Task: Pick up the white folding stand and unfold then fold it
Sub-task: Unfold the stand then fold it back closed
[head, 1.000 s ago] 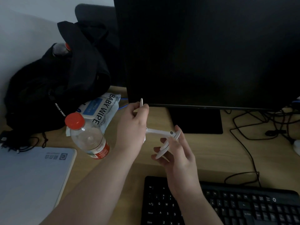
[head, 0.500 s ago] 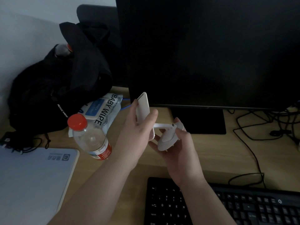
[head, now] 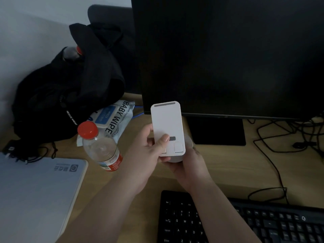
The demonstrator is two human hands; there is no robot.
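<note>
facing the camera above the wooden desk [head: 228, 165], the white folding stand [head: 166, 127] shows its flat plate upright before the monitor [head: 228, 55]. the left hand [head: 147, 151] grasps its lower left edge, thumb on the plate; the right hand [head: 191, 165] cups its round base from below, just above the keyboard [head: 245, 223].

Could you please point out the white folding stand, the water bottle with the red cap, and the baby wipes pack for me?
white folding stand [head: 166, 123], head view, middle of its flat plate.
water bottle [head: 100, 148], head view, clear body below the cap.
baby wipes pack [head: 115, 121], head view, printed front.
</note>
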